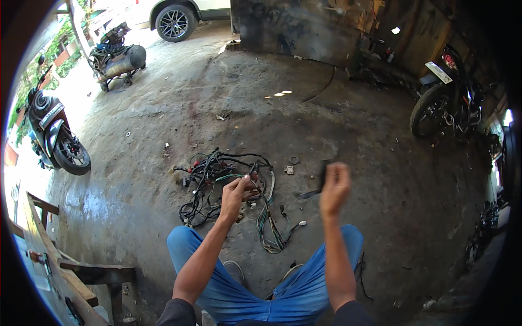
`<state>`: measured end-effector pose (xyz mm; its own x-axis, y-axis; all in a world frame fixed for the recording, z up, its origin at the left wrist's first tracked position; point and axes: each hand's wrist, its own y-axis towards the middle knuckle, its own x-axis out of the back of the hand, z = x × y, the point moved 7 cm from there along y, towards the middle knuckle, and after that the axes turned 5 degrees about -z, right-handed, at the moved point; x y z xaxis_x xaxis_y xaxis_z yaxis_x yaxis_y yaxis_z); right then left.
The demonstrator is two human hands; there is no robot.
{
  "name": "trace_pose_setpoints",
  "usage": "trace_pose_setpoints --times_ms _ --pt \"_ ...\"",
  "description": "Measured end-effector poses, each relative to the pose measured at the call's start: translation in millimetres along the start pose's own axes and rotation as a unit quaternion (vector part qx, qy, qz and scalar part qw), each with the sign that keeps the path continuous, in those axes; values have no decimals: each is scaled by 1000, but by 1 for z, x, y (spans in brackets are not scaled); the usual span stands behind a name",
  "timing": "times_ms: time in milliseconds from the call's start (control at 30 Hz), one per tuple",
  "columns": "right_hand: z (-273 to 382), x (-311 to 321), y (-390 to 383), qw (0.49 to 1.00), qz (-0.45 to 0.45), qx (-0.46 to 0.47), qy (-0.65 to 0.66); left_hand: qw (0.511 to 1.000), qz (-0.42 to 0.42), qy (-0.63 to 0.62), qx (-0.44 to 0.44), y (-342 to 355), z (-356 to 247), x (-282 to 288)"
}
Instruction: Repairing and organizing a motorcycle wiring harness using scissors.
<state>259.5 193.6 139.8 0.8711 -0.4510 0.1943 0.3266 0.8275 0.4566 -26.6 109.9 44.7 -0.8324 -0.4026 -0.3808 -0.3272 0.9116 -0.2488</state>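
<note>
A tangled wiring harness (209, 165) of black, green and grey wires with small connectors lies on the floor before my knees. My left hand (238, 196) is closed on a bundle of its wires, thumb uppermost. From that grip a loop of loose wires (272, 239) hangs down between my feet, ending in a white connector (302, 223). Out to the right, my right hand (335, 190) is raised with fingers pinched on a dark, tape-like strip (324, 173). The strip is blurred, and a dark tail of it points left toward the harness.
A small square part (289, 170) and a ring (294, 160) lie beyond the harness. A wooden bench (95, 271) stands at near left. Motorcycles (68, 155) (435, 111) are parked left and right. An air compressor (122, 61) and a car (215, 8) stand farther back.
</note>
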Motion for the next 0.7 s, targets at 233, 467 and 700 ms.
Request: trace_pose_setpoints --times_ms 233,467,700 --pt "-56 242 46 946 -247 82 -194 998 3 -52 -31 -14 -58 13" --pt "-216 372 -43 875 -113 -113 -457 979 52 -65 -185 -46 -187 -39" --pt "4 245 -12 977 -150 83 -127 954 76 -9 -289 -98 -302 -64"
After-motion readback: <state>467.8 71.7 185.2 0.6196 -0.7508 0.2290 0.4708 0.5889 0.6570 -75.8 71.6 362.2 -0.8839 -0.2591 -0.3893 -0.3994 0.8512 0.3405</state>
